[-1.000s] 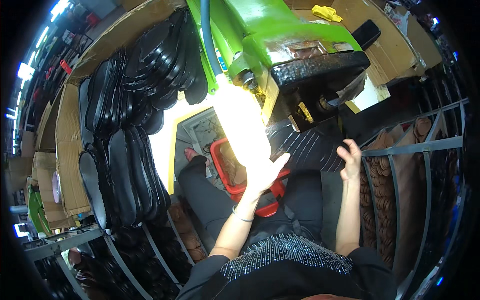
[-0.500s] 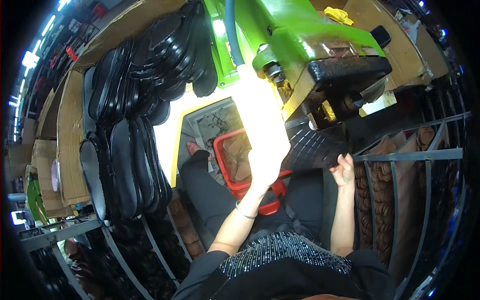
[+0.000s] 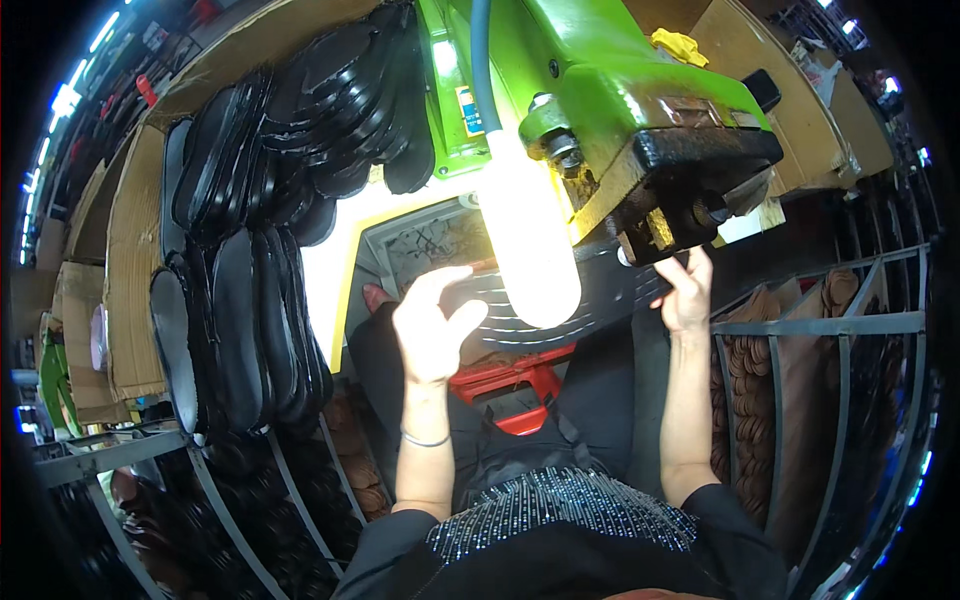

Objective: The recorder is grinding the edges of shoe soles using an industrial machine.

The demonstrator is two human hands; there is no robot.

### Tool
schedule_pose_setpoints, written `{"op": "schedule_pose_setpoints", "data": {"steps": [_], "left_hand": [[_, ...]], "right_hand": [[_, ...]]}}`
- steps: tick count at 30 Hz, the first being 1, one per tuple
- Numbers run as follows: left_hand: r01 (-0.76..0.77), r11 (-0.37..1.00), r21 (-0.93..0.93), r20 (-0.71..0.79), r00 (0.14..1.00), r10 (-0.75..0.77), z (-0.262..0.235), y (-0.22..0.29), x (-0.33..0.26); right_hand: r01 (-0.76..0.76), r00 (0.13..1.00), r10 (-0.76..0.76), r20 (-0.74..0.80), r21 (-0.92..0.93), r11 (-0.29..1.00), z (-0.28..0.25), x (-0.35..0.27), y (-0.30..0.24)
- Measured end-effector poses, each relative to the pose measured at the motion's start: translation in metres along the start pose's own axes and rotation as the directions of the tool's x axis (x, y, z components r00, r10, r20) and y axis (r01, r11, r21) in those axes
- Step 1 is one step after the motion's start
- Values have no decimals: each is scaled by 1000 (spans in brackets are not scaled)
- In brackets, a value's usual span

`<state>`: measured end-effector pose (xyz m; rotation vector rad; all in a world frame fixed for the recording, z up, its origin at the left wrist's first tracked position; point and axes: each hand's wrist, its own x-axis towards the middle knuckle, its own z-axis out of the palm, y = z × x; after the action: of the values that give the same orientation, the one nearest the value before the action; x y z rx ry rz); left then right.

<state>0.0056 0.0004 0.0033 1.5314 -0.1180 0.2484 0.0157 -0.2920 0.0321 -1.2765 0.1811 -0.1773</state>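
Note:
A black ribbed shoe sole (image 3: 600, 295) lies flat under the dark head of a green machine (image 3: 620, 110). My left hand (image 3: 432, 325) holds the sole's left end, fingers spread over it. The right end of the sole is gripped by my right hand (image 3: 686, 292), just below the machine's head. A bright lamp (image 3: 530, 240) hangs between my hands and hides the middle of the sole.
Stacks of black soles (image 3: 250, 240) fill the cardboard shelf at the left. A red basket (image 3: 515, 385) sits below my hands, near my lap. A metal rack (image 3: 830, 330) with brown soles (image 3: 750, 370) stands at the right. Another rack (image 3: 150, 470) is at lower left.
Both hands have risen and brought the black sole up under the machine's head. My left hand moved from over the red basket onto the sole's left end.

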Motion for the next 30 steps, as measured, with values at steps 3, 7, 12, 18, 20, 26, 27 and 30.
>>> {"op": "schedule_pose_setpoints", "data": {"steps": [3, 7, 12, 18, 20, 26, 27, 30], "left_hand": [[80, 983, -168, -90, 991, -96, -30, -4, 2], [172, 883, -437, -100, 966, -238, -54, -17, -3], [246, 812, -529, -84, 937, -339, -78, -47, -31], [525, 823, -217, 70, 849, -524, -58, -97, -90], [586, 803, -106, 148, 808, -570, -30, -112, -104], [596, 803, 14, 322, 757, -568, 44, -112, -112], [595, 804, 16, 321, 758, -568, 44, -109, -109], [403, 905, 137, 254, 869, -425, 44, -89, -93]], "right_hand": [[-26, 996, 18, 85, 87, 996, 26, -12, 15], [-67, 991, 56, 118, 86, 994, 39, -23, 31], [-38, 964, 92, 249, -212, 976, 60, -30, 24], [272, 940, -167, 298, -359, 893, 69, -26, 26], [337, 930, -178, 321, -554, 761, 64, -25, 12], [353, 926, -206, 315, -535, 767, 65, -21, 10], [390, 912, -250, 325, -506, 769, 64, -21, 14], [419, 898, -261, 355, -500, 758, 59, -23, 15]]}}
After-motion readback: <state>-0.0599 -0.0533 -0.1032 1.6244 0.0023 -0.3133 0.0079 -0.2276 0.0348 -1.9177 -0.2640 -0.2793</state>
